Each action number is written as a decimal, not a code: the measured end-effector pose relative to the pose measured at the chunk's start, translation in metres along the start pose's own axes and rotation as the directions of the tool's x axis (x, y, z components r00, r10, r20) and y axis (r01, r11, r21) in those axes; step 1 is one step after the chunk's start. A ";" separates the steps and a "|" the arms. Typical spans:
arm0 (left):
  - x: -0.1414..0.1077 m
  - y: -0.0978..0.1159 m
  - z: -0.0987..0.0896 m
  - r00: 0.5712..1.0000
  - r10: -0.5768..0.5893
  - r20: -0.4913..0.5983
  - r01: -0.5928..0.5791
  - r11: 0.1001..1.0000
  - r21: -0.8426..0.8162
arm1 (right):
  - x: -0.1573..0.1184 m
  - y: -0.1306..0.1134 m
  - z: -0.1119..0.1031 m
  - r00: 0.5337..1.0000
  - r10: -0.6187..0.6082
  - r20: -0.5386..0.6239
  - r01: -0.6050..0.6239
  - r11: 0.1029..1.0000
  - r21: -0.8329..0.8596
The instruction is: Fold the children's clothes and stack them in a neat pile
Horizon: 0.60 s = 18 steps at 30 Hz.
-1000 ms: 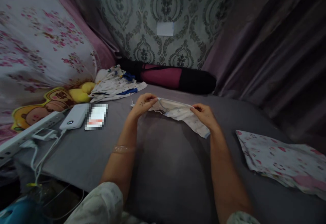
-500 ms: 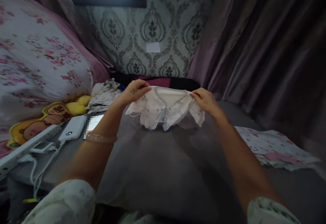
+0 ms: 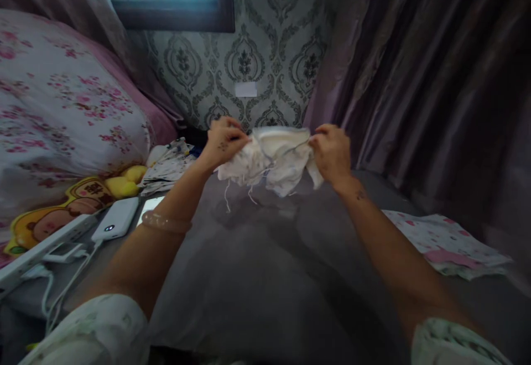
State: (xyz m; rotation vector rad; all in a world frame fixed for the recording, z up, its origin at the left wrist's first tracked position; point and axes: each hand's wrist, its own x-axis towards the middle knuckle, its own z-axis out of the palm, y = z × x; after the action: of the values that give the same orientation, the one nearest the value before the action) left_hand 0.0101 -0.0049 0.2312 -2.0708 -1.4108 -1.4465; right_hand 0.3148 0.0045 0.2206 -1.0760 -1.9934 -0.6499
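Observation:
Between my two hands hangs a small white baby shirt [image 3: 286, 168] with pale blue edging and thin loose ties, raised over the grey bed sheet. My left hand [image 3: 226, 141] pinches it at one shoulder. At the other shoulder my right hand [image 3: 332, 152] has its fingers closed on the cloth. The neckline faces up and sags between the hands. The lower part is bunched and slightly blurred, and two ties dangle from the left half.
To the left lie a white power bank [image 3: 120, 218], a phone [image 3: 150, 206], a power strip [image 3: 50, 249] with cables, a yellow plush [image 3: 83, 202] and printed clothes [image 3: 168, 163]. Folded cloth with pink print [image 3: 448, 240] lies right on the grey sheet [image 3: 265, 282]. Curtains [image 3: 415, 77] hang at right.
My hands have turned and lifted the shirt a little; it is now bunched, its ties swinging free. The view has tilted up, showing more of the window.

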 end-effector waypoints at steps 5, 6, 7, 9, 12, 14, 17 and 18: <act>-0.005 -0.013 0.030 0.988 -0.156 -0.023 0.157 0.985 0.067 | -0.001 0.000 0.023 0.998 0.064 0.008 -0.064 0.997 -0.044; -0.004 -0.015 0.033 0.982 -0.186 -0.012 0.186 0.980 0.067 | 0.001 0.001 0.025 0.996 0.092 0.002 -0.092 0.995 -0.043; -0.003 -0.016 0.036 0.975 -0.223 -0.008 0.223 0.972 0.073 | 0.002 0.003 0.027 0.995 0.101 0.014 -0.101 0.994 -0.038; 0.001 -0.016 0.039 0.960 -0.280 -0.010 0.280 0.956 0.082 | 0.005 0.006 0.029 0.993 0.114 0.025 -0.113 0.993 -0.034; 0.007 -0.015 0.043 0.964 -0.261 0.046 0.259 0.964 0.056 | 0.007 0.008 0.031 0.988 0.153 0.016 -0.153 0.987 -0.041; 0.010 -0.015 0.046 0.966 -0.249 0.067 0.249 0.968 0.002 | 0.007 0.007 0.032 0.989 0.136 0.065 -0.134 0.990 -0.034; 0.013 -0.018 0.047 0.972 -0.213 0.104 0.227 0.962 -0.154 | 0.005 0.004 0.030 0.982 0.190 0.011 -0.189 0.980 -0.058; 0.014 -0.020 0.047 0.975 -0.189 0.121 0.211 0.955 -0.209 | 0.005 0.003 0.029 0.981 0.194 0.008 -0.193 0.979 -0.063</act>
State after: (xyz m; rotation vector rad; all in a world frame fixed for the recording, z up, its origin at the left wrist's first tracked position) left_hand 0.0220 0.0433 0.2141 -2.2141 -1.6049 -1.6687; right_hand 0.3041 0.0292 0.2081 -1.2968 -1.8617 -0.6049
